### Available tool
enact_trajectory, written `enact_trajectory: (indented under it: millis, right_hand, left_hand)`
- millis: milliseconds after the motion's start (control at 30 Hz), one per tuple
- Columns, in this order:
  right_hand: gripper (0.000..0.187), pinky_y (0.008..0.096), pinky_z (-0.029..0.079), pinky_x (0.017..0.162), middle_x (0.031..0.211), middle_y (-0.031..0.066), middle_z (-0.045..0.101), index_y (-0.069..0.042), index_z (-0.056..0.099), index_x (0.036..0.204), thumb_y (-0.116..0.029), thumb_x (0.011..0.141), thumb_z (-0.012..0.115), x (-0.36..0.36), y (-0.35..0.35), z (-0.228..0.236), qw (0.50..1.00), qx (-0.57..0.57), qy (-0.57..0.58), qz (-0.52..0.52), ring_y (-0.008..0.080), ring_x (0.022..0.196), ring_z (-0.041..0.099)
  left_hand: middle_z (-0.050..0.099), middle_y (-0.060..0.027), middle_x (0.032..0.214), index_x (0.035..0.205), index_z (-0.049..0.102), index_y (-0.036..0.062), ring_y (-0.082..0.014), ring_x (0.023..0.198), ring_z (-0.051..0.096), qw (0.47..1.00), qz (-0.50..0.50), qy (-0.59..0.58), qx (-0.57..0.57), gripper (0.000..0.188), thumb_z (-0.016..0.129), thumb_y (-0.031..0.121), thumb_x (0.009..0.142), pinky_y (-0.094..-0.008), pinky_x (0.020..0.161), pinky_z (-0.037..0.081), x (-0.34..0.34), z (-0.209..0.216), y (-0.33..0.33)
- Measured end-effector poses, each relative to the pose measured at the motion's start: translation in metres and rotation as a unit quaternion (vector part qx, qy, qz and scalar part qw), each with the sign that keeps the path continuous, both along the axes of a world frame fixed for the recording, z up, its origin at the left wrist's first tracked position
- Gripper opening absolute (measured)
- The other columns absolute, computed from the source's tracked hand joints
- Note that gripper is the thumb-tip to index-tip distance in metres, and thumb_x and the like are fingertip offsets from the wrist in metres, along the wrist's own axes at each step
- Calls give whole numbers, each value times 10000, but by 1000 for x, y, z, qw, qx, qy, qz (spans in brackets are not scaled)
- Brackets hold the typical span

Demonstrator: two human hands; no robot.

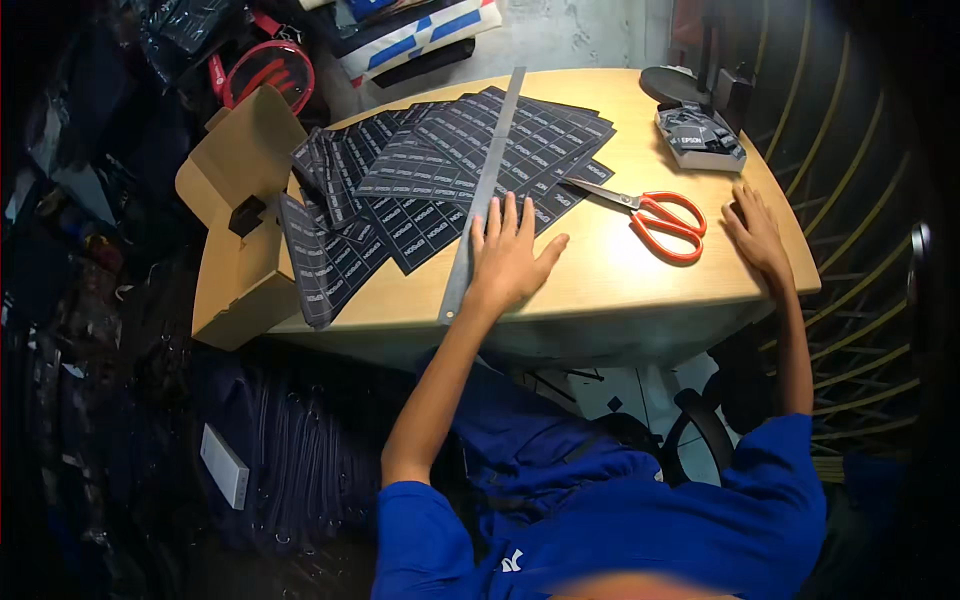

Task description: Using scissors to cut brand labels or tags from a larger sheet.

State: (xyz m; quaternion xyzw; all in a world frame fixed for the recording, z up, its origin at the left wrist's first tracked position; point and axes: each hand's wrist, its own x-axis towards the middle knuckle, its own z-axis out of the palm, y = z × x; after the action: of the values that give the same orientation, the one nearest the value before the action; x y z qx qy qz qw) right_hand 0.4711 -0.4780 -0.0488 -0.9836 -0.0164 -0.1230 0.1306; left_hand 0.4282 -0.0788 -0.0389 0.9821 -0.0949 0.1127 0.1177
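Note:
My left hand (509, 262) lies with spread fingers at the lower part of a long metal ruler (490, 170), its fingertips reaching the edge of the dark printed sheets. Those black sheets (430, 165), covered in rows of small white-outlined labels, are piled and overlapping under the ruler. To the right of the pile rest scissors (675, 225) with orange-red handles, their blades partly open and the tip against the sheets. My right hand (757, 232) rests flat on the right side of the table, fingers apart, holding nothing. Beyond it stands a small white box (705, 155) filled with dark cut labels.
The light wooden table (600, 285) has a curved right end. An open cardboard box (235, 270) sits at its left edge. A black round-based stand (680, 85) is at the back right. Dark bags with metal rings (300, 460) hang or lie below left; a folding metal gate (850, 200) is at right.

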Motion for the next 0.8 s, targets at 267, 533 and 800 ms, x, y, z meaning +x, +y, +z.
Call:
enact_trajectory:
  millis: [267, 533, 800]
  right_hand:
    - [333, 373, 374, 982, 1253, 207, 510, -4, 559, 1135, -190, 860, 594, -37, 111, 33, 959, 84, -99, 252, 352, 1153, 495]
    - [279, 387, 444, 767, 940, 165, 535, 14, 548, 1008, -161, 805, 627, -7, 121, 44, 944, 67, -45, 319, 340, 870, 546]
    - [335, 386, 439, 802, 1023, 196, 562, 21, 532, 1057, -155, 797, 648, 5, 137, 25, 942, 151, -100, 284, 341, 938, 556]
  left_hand:
    - [174, -210, 1504, 1440, 228, 8, -325, 1413, 107, 999, -19, 39, -3, 834, 314, 634, 895, -474, 1131, 39, -4, 1, 9]
    - [360, -272, 1393, 1339, 419, 0, -381, 1332, 303, 980, -121, 0, -157, 669, 573, 444, 863, -438, 1095, 233, -13, 20, 69]
    - [507, -187, 1223, 1168, 534, -6, -366, 1131, 475, 937, 167, -296, 85, 521, 721, 244, 751, -430, 962, 397, -11, 74, 202]
